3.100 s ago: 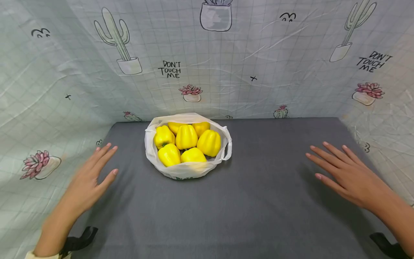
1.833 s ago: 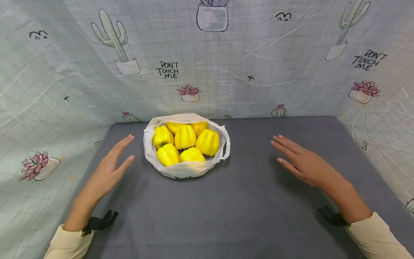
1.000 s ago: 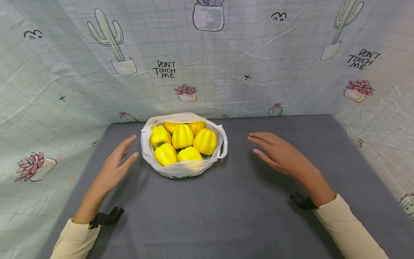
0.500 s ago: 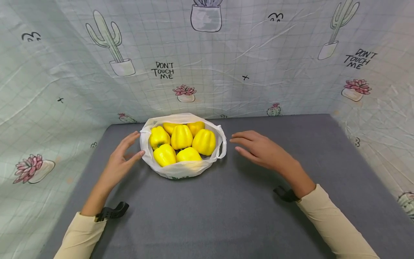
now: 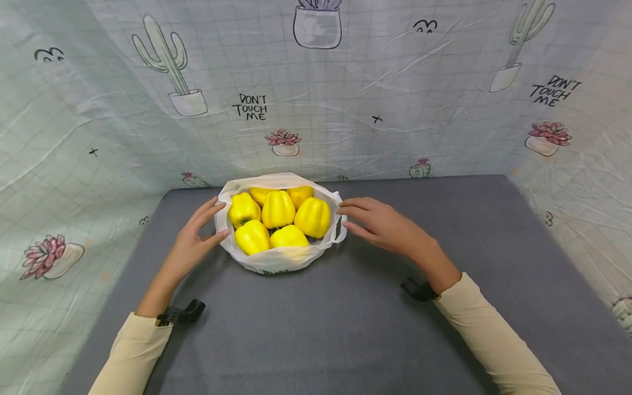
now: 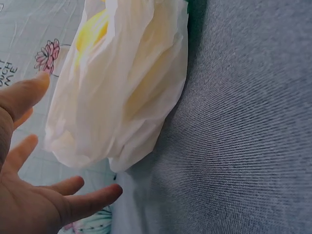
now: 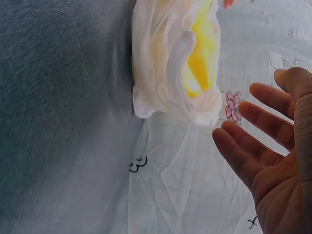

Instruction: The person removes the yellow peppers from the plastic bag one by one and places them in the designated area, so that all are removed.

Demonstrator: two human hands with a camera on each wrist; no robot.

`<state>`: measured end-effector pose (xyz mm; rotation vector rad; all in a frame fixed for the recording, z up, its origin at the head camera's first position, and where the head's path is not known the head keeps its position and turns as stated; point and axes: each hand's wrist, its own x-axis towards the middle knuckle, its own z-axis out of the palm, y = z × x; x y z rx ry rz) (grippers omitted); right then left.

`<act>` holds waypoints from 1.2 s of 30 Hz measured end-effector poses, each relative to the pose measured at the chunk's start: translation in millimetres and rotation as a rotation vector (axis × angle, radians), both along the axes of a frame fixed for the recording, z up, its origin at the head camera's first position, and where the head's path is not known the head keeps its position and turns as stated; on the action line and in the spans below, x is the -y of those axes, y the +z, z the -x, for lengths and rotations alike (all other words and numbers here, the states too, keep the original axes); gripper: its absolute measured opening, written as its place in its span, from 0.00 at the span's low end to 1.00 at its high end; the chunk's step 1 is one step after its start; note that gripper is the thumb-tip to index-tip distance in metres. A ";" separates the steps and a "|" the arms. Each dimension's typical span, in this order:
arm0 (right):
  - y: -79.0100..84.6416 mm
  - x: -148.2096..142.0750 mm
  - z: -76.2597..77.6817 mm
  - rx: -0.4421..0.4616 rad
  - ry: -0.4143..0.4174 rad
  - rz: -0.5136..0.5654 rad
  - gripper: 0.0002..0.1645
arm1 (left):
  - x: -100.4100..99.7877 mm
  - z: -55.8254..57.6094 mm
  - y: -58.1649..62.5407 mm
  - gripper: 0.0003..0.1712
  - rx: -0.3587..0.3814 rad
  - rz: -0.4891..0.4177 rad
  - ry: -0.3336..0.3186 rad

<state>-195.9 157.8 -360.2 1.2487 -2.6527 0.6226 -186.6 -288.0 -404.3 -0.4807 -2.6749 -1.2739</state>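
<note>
A white plastic bag (image 5: 276, 264) stands on the table with its mouth spread wide, and several yellow bell peppers (image 5: 278, 209) fill it. My left hand (image 5: 190, 247) is at the bag's left rim, fingers spread, fingertips overlapping the rim in the head view. At the right side, beside the loop handle (image 5: 342, 230), my right hand (image 5: 382, 225) reaches in with loosely extended fingers. In the left wrist view the thumb and fingers of the left hand (image 6: 34, 200) spread around the bag's side. The right wrist view shows the right hand (image 7: 278, 151) just apart from the bag.
A dark grey cloth covers the table (image 5: 296, 340). Behind and at both sides hangs a pale curtain (image 5: 336, 142) printed with cacti and lettering; the bag stands close to its lower edge. Each wrist wears a black strap (image 5: 182, 312).
Both hands have moved inward from the sides to the bag, the right one travelling farther left. The bag and the peppers have stayed in place.
</note>
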 end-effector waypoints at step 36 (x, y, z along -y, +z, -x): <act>30.1 69.6 76.4 0.305 0.240 -0.254 0.33 | 2.9 16.6 -10.0 0.31 0.012 -0.014 -0.049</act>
